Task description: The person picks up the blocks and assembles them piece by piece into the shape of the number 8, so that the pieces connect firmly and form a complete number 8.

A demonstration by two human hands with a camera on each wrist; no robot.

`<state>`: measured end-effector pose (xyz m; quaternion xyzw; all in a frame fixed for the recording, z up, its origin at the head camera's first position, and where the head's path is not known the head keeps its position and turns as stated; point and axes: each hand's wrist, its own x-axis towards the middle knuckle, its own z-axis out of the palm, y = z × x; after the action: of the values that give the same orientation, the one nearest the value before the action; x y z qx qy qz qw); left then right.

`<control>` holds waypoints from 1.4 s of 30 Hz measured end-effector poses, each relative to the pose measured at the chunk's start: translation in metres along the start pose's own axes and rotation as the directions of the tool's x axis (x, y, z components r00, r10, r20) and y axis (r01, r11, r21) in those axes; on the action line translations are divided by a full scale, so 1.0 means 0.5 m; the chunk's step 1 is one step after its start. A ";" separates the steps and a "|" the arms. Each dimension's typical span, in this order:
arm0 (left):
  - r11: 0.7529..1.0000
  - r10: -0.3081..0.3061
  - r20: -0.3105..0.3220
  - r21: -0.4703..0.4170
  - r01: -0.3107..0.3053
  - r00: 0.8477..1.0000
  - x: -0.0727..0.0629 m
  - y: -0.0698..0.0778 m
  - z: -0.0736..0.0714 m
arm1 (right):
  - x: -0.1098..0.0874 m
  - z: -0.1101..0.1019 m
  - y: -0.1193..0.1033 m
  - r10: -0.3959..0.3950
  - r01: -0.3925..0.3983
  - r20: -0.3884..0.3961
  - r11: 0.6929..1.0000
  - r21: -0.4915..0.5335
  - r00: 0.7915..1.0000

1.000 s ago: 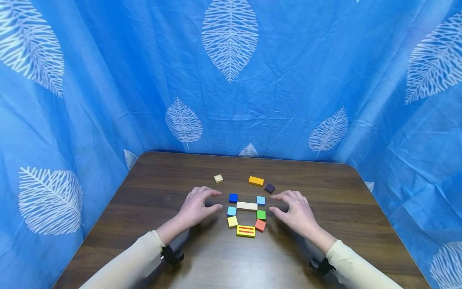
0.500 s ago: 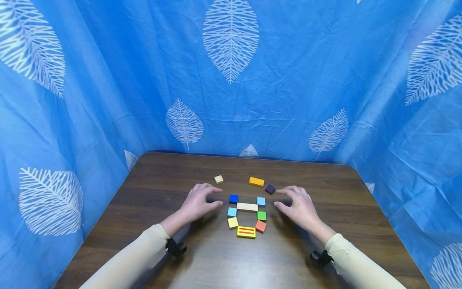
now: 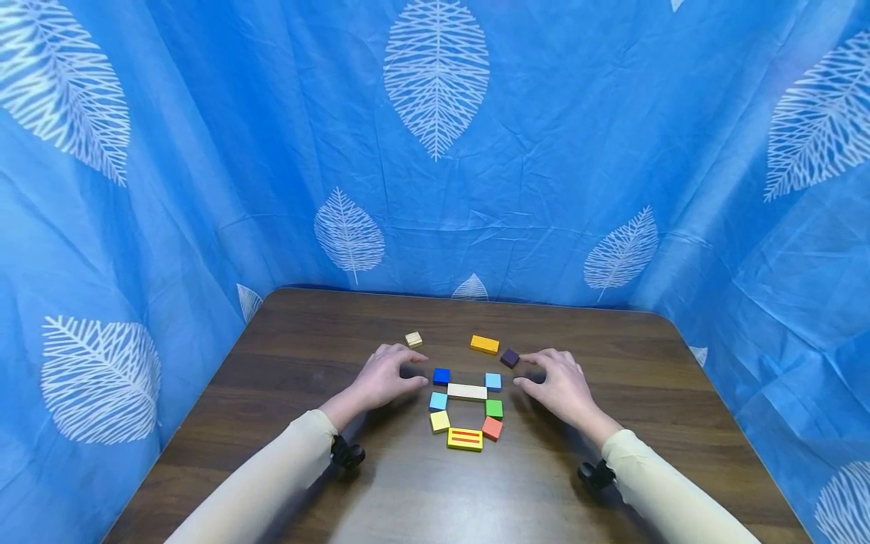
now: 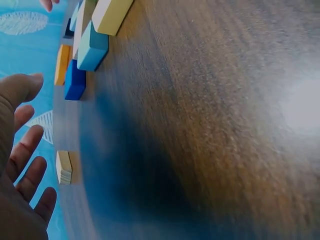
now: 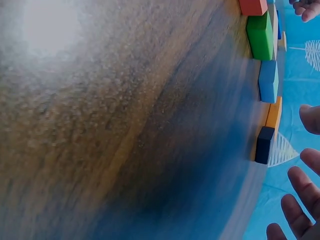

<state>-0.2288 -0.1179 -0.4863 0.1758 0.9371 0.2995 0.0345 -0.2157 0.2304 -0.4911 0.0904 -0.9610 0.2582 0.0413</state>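
Note:
My left hand [image 3: 386, 378] hovers just left of the dark blue block [image 3: 442, 376], thumb and fingers spread apart with nothing between them. On the other side my right hand [image 3: 559, 385] is held the same way, its fingertips close to the dark purple block [image 3: 510, 358]. Between the hands a ring of blocks lies on the table: a long cream block [image 3: 467, 392], two light blue ones [image 3: 493, 382], a green block [image 3: 494, 409], a red-orange block [image 3: 492, 429], a pale yellow block [image 3: 439, 421] and a yellow block with red stripes [image 3: 465, 440].
Behind the ring lie an orange block [image 3: 485, 344] and a small ridged wooden block [image 3: 413, 340]. The dark wood table [image 3: 326, 325] ends at a blue curtain [image 3: 272, 151] with white leaf prints. A black strap with a camera [image 3: 348, 453] sits on the left wrist.
My left hand has moved slightly right, nearer the dark blue block. The right hand has shifted a little up and right, toward the dark purple block. The blocks keep their arrangement.

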 end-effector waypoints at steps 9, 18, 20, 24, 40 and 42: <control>1.000 0.014 0.043 0.002 -0.014 0.999 0.020 -0.010 0.017 | 0.019 0.013 0.011 0.025 -0.025 0.004 1.000 0.008 1.000; 1.000 0.003 0.076 0.001 -0.003 0.997 0.032 -0.016 0.030 | 0.035 0.027 0.019 0.075 -0.075 0.020 0.997 0.031 0.997; 1.000 0.002 0.079 0.000 -0.002 0.997 0.035 -0.016 0.032 | 0.038 0.031 0.021 0.085 -0.086 0.028 0.996 0.035 0.996; 1.000 -0.005 0.079 0.000 0.005 0.997 0.039 -0.018 0.036 | 0.045 0.037 0.025 0.110 -0.111 0.036 0.993 0.044 0.993; 1.000 0.011 0.065 0.005 -0.012 0.998 0.048 -0.027 0.050 | 0.057 0.047 0.026 0.125 -0.125 0.015 0.992 0.033 0.992; 1.000 0.010 0.062 0.006 -0.010 0.998 0.048 -0.027 0.050 | 0.058 0.049 0.026 0.125 -0.125 0.015 0.992 0.024 0.992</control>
<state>-0.2512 -0.1059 -0.5136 0.1899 0.9356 0.2912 0.0617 -0.2474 0.2250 -0.5148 0.0322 -0.9618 0.2715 0.0173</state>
